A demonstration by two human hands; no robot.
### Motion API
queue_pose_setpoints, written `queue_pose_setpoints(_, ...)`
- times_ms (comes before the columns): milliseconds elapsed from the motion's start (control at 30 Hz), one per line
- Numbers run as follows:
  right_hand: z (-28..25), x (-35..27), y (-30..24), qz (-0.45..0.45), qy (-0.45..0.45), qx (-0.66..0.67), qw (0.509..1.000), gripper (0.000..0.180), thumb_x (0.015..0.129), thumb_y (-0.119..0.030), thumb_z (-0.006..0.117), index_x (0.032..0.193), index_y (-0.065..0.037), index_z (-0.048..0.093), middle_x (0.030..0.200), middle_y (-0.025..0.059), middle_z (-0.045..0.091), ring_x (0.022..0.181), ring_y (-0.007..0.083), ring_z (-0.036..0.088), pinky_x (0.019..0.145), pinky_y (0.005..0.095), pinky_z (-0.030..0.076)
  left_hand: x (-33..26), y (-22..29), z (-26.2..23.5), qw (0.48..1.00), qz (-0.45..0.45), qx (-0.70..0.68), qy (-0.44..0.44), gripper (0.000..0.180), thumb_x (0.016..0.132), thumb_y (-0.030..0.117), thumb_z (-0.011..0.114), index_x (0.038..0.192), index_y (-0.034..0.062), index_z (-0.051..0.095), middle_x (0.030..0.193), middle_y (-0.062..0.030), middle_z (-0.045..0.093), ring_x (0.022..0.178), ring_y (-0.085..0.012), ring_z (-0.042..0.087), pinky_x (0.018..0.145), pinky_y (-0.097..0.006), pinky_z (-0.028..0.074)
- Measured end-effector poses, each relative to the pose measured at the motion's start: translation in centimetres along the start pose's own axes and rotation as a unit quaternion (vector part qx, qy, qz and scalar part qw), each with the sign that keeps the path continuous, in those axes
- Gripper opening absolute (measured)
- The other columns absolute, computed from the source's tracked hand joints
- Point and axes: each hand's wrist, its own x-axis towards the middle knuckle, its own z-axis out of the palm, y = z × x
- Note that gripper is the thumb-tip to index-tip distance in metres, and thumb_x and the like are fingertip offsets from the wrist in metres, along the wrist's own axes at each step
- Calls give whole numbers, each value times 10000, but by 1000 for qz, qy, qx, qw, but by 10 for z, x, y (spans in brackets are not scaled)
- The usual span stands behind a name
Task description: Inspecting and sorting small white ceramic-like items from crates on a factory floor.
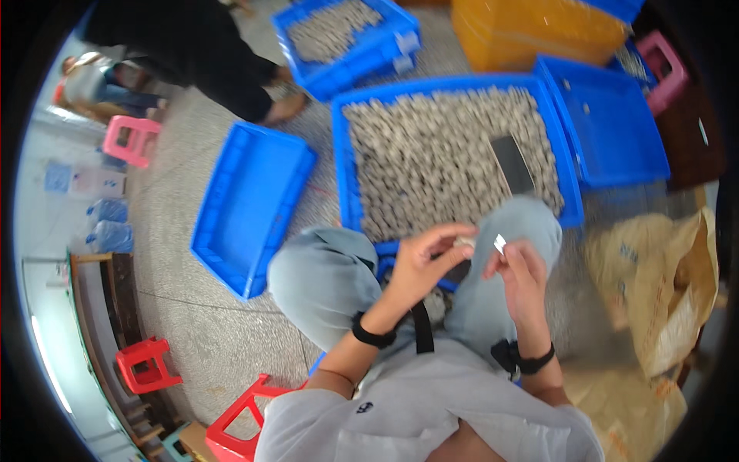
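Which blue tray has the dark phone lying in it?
The large middle tray, full of grey pieces: the phone lies on top of them; no other tray shows one.

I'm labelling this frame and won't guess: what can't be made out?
All in the head view:
Pale piece held by the left hand: mostly covered by that hand.
Silvery piece at the right hand: too small and blurred to identify.
Dark-clothed person: upper body cut off by the top edge.

"Where do I look from?"
"My head-worn fisheye sits high on the near side of the filled blue tray (346, 169), facing steeply down, close, wide enough for floor (165, 215) to its left."
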Motion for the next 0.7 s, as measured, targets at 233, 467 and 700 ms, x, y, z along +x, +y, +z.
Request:
queue_pose_setpoints(233, 10, 3, -2, 43, 2, -6, 999, 194, 894, -193, 504, 816, -15, 513, 748, 75, 567, 692, 143, 552, 640, 280, 458, 6, -10, -6, 994, 82, 72, -28, 295, 727, 8, 657, 1021, 22, 629, 1055, -122, 612, 873, -170, 603, 720, -256, 497)
queue_pose_setpoints(467, 15, -1, 4, 36, -27, -51, 998, 178, 896, -159, 504, 872, 15, 536, 799, 74, 583, 716, 129, 559, 662, 266, 454, 1, -10, -8, 988, 115, 97, -39, 339, 723, 11, 660, 1060, 26, 617, 1016, -107, 617, 803, -161, 595, 673, -251, 483)
queue_pose_setpoints(700, 17, -6, 3, 2, -32, -68, 997, 160, 896, -139, 505, 876, 17, 535, 803, 65, 580, 721, 126, 564, 659, 245, 445, -2, -4, -7, 989, 108, 97, -36, 329, 719, 10, 666, 1044, 24, 625, 991, -100, 621, 801, -151, 584, 655, -242, 474)
